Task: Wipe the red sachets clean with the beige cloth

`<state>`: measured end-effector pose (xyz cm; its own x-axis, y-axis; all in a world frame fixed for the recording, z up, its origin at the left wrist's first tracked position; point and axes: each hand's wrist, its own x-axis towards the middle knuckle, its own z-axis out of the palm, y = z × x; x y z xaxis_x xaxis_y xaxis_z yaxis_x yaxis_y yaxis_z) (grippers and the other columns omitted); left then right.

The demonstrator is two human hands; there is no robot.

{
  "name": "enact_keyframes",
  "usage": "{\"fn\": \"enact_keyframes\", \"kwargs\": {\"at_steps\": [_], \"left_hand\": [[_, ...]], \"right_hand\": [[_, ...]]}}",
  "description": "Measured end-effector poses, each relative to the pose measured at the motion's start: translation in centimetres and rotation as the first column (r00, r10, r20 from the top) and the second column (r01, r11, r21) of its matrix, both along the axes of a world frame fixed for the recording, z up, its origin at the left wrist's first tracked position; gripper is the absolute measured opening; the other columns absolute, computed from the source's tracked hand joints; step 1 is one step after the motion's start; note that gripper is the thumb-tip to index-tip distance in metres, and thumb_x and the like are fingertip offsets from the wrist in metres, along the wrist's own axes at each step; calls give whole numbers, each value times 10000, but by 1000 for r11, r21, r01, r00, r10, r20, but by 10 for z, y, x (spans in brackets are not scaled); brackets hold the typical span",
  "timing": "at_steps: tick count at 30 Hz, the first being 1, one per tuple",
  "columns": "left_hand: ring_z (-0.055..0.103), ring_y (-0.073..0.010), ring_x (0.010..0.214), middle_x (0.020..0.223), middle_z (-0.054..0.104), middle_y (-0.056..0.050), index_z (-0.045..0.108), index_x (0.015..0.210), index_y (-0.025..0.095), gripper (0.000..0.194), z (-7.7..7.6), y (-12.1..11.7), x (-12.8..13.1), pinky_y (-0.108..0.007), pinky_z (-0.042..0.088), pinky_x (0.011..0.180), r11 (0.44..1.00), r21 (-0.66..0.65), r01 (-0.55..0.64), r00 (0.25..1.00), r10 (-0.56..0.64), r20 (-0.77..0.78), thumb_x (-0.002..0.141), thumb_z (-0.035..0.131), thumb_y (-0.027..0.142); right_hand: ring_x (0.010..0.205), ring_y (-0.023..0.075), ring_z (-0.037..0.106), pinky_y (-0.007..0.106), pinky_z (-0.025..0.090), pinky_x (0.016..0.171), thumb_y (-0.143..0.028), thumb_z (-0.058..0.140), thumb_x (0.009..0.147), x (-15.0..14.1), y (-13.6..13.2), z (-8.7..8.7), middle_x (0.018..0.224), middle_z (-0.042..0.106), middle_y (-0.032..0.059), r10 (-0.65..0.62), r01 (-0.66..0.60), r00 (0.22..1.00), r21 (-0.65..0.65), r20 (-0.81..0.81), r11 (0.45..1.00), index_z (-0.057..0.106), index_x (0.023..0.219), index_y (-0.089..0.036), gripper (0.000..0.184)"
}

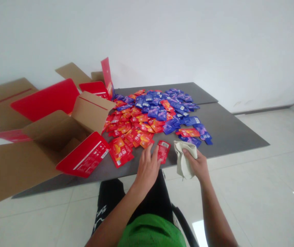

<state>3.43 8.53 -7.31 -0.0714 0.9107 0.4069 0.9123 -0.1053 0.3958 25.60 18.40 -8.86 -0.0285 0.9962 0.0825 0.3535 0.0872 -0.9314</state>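
My right hand grips a folded off-white cloth at the table's front edge, thumb on top. My left hand is open, its fingers stretched forward at the same edge. Beside its fingertips lies a single red packet with a white barcode label; whether they touch it I cannot tell. Just beyond is a spread heap of small flat packets, red-orange ones mostly at the near left and blue-purple ones mostly at the far right.
An open cardboard box with red outer flaps stands on the left of the dark grey table. Another open box is behind it, near the white wall. Pale floor tiles surround the table.
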Motion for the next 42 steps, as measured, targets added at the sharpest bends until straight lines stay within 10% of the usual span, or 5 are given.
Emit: {"fn": "enact_keyframes", "kwargs": {"at_steps": [9,17,31,38,42], "left_hand": [[585,-252,1284,1383,626,-114,624,1304,177,294,-21,-35,-10,-416,518,1096,976,26,217,969,-212,-128,1024,558,233],[633,-223,1214,1244,724,-69,651,1301,198,318,-42,-35,-10,-410,524,1074,967,93,238,969,-230,-90,1005,553,134],[643,-239,1172,1175,738,-60,688,1224,203,286,-47,-38,1,-428,542,1049,985,98,141,990,-143,19,988,560,105],[637,-224,1216,1240,728,-70,667,1286,208,343,-49,-36,0,-434,545,1077,982,116,147,986,-155,57,987,547,91],[637,-232,1197,1226,728,-66,678,1259,194,315,-47,-36,1,-425,547,1070,981,119,153,982,-164,90,998,531,95]], "right_hand": [[922,259,704,341,550,821,-500,628,958,-25,23,44,1004,752,82,213,-310,928,315,306,897,770,1117,-218,353],[1091,218,707,256,560,846,-238,634,955,-73,9,33,1330,679,50,451,-764,459,80,765,640,681,1337,-326,395],[1117,216,695,262,564,873,-196,635,943,-66,2,36,1336,680,59,436,-791,441,110,784,602,667,1359,-316,434],[1025,240,709,293,564,837,-176,590,955,-58,60,47,1201,705,105,245,-622,511,157,824,767,678,1348,-228,406],[1081,222,695,278,551,884,-190,596,965,-58,30,47,1264,687,87,329,-708,527,190,784,680,640,1398,-268,443]]}}
